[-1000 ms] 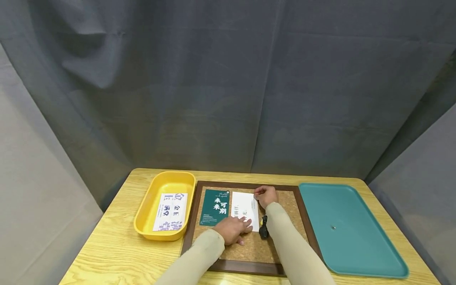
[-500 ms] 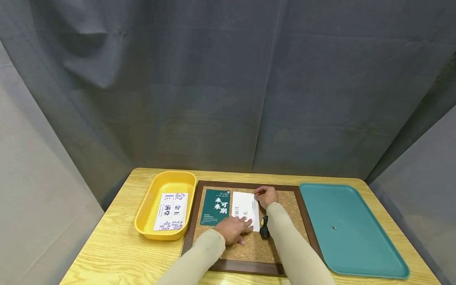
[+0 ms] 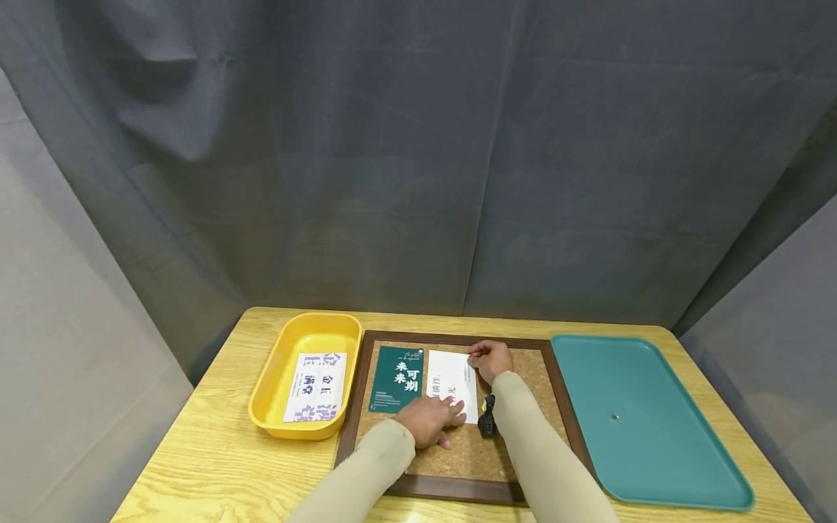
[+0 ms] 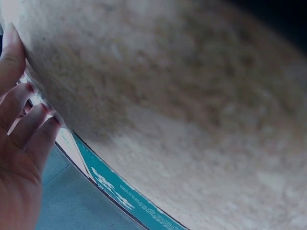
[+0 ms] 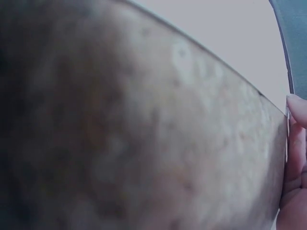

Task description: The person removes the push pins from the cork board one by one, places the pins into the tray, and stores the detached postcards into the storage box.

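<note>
The white card [image 3: 451,385] lay on the cork board [image 3: 523,378], under the left hand [image 3: 428,421], whose flat fingers pressed its near edge. The right hand [image 3: 492,359] pinched its far corner. Judged thin, light, bendable; best taken by edges. Counted: three cards, two trays.

Evenly, softly lit | faint shadows under arms on corkboard [image 3: 516,378] | wide-angle edge bending | wrist views blurred, close-up
</note>
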A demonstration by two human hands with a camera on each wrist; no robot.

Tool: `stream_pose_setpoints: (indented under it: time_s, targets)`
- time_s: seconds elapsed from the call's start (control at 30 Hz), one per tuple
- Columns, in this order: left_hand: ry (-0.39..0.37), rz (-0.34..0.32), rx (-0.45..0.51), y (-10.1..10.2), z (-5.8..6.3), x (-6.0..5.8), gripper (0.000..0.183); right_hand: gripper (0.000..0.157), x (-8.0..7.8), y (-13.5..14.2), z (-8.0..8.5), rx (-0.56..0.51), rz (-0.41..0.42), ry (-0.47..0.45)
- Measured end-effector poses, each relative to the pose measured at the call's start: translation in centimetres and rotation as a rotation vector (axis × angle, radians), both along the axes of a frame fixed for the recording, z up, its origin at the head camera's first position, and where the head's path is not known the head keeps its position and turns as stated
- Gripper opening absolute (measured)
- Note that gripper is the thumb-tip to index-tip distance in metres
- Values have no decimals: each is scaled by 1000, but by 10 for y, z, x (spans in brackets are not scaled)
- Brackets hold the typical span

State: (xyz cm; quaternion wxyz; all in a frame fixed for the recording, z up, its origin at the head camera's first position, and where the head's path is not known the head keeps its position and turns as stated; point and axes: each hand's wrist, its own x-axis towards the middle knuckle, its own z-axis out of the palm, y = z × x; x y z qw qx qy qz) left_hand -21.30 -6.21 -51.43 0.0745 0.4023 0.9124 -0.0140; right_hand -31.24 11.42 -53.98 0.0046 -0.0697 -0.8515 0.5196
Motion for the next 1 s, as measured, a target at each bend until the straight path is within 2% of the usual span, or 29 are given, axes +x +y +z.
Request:
stream_pose_setpoints:
  time_s: [1.0]
  targets:
    - [0, -4, -8, 0, -2, -2, 61, 10, 2, -1, 2, 12, -4, -6]
